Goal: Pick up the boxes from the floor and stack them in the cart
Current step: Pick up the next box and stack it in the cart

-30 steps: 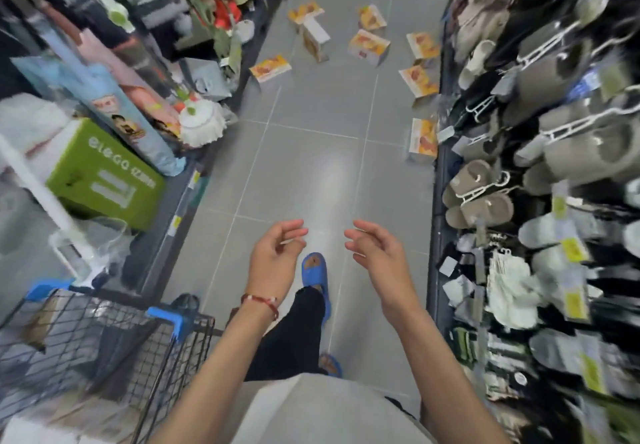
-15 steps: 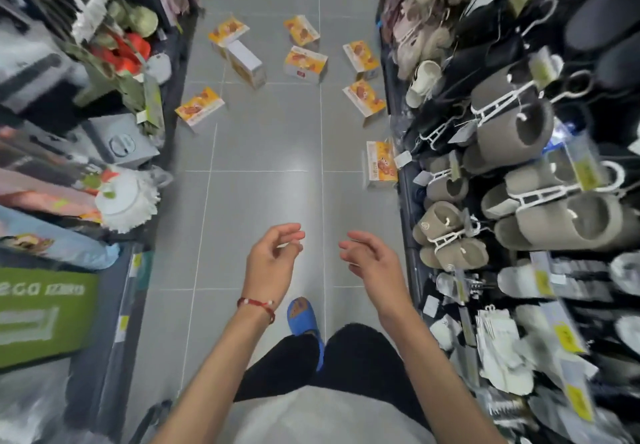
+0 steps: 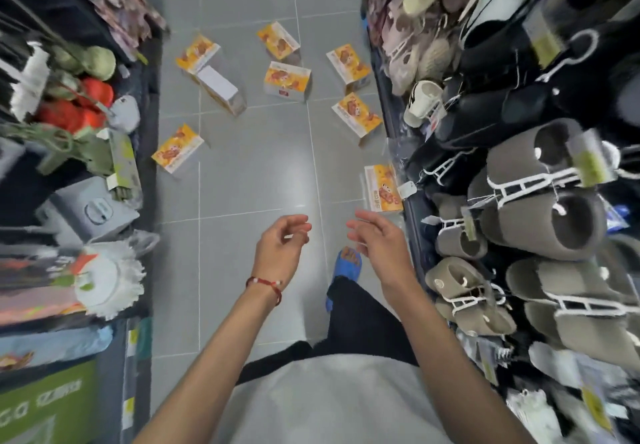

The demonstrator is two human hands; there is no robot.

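Between shelf edges: bare floor [image 3: 249, 183] | boxes [image 3: 287, 81] ahead | hands: left [image 3: 280, 249], right [image 3: 379, 242] loosely spread, empty

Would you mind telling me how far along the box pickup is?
Nothing looks done from here: the cart is out of view. Both the left hand and right hand are empty, nearest the box by the right shelf. Seven more boxes, including one on the left, remain on the floor.

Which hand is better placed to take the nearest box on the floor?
Right, probably. The nearest box stands against the slipper rack, just beyond the open right hand. The left hand, also empty, is farther across the aisle from it.
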